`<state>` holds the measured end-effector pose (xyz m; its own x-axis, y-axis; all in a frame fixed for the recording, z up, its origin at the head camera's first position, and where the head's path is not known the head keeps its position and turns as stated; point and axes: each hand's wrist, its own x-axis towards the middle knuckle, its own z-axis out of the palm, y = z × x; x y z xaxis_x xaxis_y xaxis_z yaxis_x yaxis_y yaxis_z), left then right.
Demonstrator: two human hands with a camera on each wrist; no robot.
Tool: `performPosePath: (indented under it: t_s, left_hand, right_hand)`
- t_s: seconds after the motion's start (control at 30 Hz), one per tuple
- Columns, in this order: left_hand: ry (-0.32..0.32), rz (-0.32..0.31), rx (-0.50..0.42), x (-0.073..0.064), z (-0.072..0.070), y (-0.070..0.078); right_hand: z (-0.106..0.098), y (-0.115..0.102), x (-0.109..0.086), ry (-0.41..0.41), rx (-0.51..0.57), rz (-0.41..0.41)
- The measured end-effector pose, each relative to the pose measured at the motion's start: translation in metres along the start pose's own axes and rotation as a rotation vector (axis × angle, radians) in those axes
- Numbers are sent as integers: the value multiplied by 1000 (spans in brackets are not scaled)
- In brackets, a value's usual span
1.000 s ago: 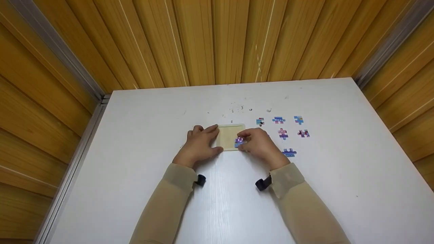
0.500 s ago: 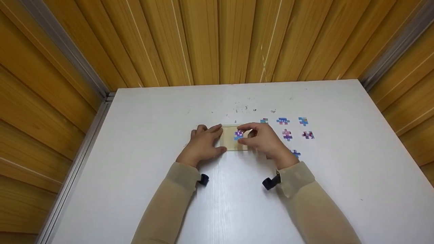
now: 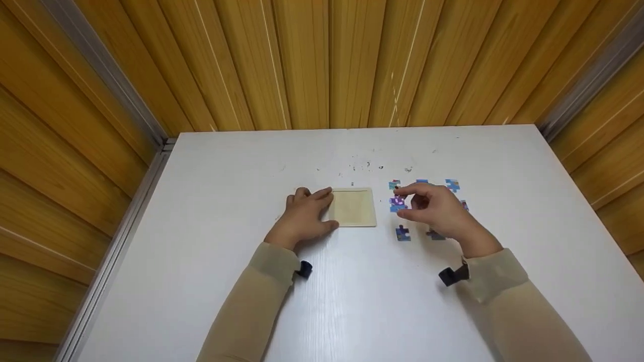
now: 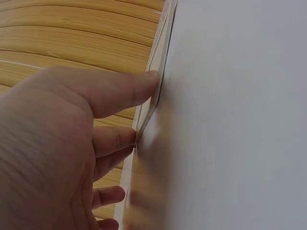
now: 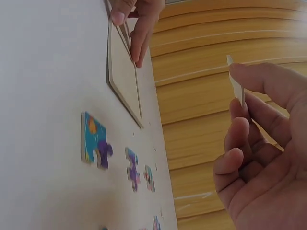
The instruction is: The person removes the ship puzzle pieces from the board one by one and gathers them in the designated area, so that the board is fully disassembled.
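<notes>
A square, pale wooden puzzle tray [image 3: 351, 207] with a raised rim lies flat on the table. My left hand [image 3: 305, 217] holds its left side, thumb on the near edge and fingertips toward the far corner, as the left wrist view shows from low down. My right hand [image 3: 436, 210] pinches a purple and blue puzzle piece [image 3: 397, 203] between thumb and index finger, over the loose pieces to the tray's right. In the right wrist view this piece [image 5: 236, 84] shows edge-on, lifted off the table, the other fingers loosely curled below it.
Loose pieces lie in rows right of the tray, several partly hidden by my right hand. Among them are a teal and purple piece [image 5: 96, 141], a blue one [image 3: 452, 184] and one at the top left [image 3: 394, 184]. Dark specks mark the white table [image 3: 241, 166]; yellow wood-grain panels [image 3: 302, 60] stand behind.
My right hand has carried the pinched puzzle piece rightward, from over the tray to over the loose pieces. My left hand has kept its place on the tray.
</notes>
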<state>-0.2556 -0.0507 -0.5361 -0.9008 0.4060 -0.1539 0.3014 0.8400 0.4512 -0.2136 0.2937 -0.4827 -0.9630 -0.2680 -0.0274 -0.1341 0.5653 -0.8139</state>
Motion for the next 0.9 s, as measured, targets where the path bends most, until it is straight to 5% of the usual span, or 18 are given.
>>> performPosePath:
  t_s: [0.37,0.6,0.9]
  left_hand:
    - [-3,-1,0,2,3,2]
    - [-13,-7,7,5,3,4]
    - [-2,13,-1,3,2,1]
  right_hand:
    - [-43,41,-39,51,-138,-17]
    - [-63,70,-60,98,-154,51]
    - [-77,99,-63,71,-149,138]
